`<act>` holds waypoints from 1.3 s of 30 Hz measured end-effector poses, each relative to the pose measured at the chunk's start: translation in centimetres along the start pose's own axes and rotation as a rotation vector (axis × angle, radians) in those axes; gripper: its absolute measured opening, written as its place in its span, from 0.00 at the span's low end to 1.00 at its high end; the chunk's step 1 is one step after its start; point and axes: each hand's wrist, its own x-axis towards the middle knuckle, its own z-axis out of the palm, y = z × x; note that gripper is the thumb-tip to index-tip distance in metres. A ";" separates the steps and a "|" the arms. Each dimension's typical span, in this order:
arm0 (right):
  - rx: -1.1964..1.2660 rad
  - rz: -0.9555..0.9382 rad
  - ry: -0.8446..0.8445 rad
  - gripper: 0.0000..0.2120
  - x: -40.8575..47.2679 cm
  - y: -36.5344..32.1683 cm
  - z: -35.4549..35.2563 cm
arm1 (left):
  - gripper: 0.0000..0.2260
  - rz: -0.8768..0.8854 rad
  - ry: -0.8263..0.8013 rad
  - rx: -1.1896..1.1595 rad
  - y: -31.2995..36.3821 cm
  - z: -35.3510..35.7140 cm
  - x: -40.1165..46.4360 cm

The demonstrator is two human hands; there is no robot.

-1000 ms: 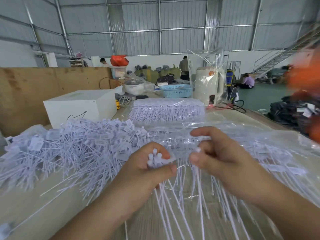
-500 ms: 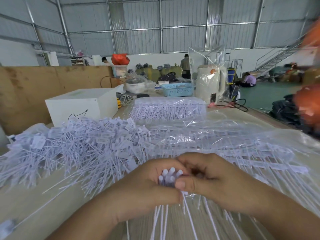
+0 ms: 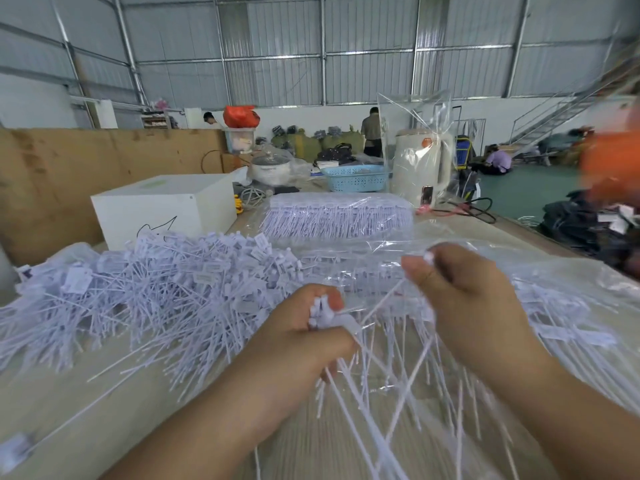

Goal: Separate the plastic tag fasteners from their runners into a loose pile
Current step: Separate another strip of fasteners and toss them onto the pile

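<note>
Right now my left hand grips a bunch of thin white plastic tag fasteners, knobby heads poking out above the curled fingers, long stiff tails fanning down toward me. My right hand pinches a single fastener head between thumb and fingertip, raised and apart from the left. Under both hands, crinkly clear plastic bag spread over more fasteners on the pale wood table. Loose pile of separated fasteners lies left of my hands, spiky and tangled, flat rectangular tags mixed in. Behind it a white box; beyond the bag a bagged, neatly rowed bundle of fasteners, blue basket, cream kettle in clear wrap. Bare table only at near left; right table edge drops to green floor.
</note>
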 end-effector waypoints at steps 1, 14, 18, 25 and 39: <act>0.050 0.014 0.003 0.19 0.3 0.1 -0.6 | 0.13 0.004 -0.007 0.006 0.0 -0.2 0.0; 0.218 -0.013 -0.573 0.36 -1.5 0.5 0.9 | 0.16 0.113 -0.401 0.042 0.4 -0.6 -0.2; 0.235 -0.018 -0.630 0.36 -1.7 0.5 1.1 | 0.21 0.081 -0.541 -0.015 0.8 -1.3 -0.2; -0.016 -0.065 -0.580 0.23 -1.5 0.2 1.1 | 0.14 0.068 -0.416 0.092 0.6 -1.3 -0.2; 0.056 -0.034 -0.522 0.16 -1.2 -0.6 0.1 | 0.14 0.078 -0.338 -0.008 0.3 -2.1 0.2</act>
